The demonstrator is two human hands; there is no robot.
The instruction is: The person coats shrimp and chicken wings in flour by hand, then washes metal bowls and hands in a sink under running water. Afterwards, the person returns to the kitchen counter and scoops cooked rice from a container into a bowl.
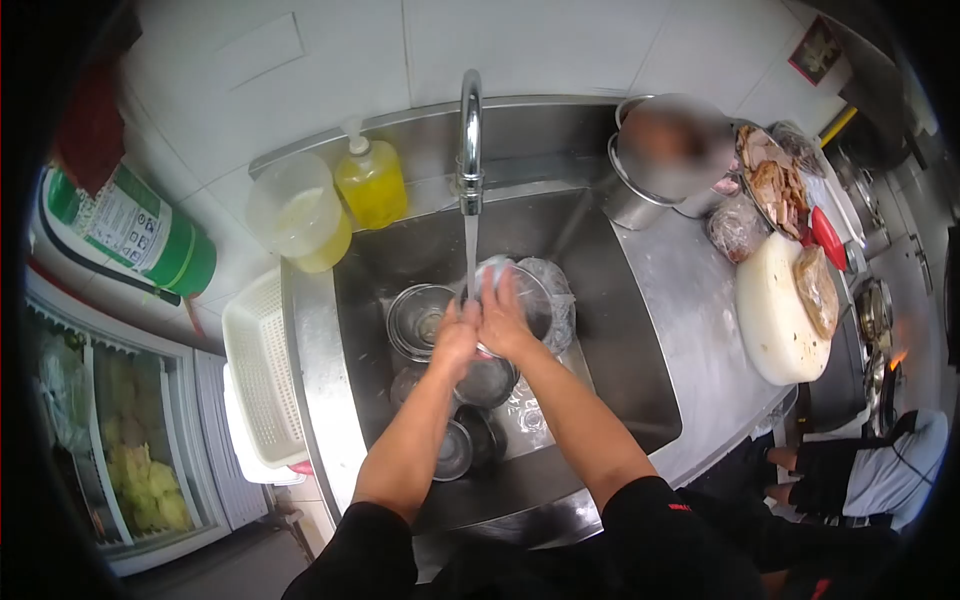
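Water runs from the curved faucet [471, 150] onto my two hands, which are close together over the steel sink [620, 340]. My left hand [457, 338] is under the stream, its fingers blurred and partly hidden. My right hand [503, 315] has its fingers stretched out and apart, beside the left one. Below and around them lie a round metal bowl [408, 318], a clear bag or wrap [560, 300], and several more metal bowls, one of them a small bowl [453, 450] near the front.
A yellow soap bottle [371, 185] and a plastic tub [305, 215] stand behind the sink's left corner. At left is a white basket [262, 370]. On the right counter are a metal pot [637, 195], a meat tray [775, 180] and a white block [780, 310]. Another person [895, 470] is far right.
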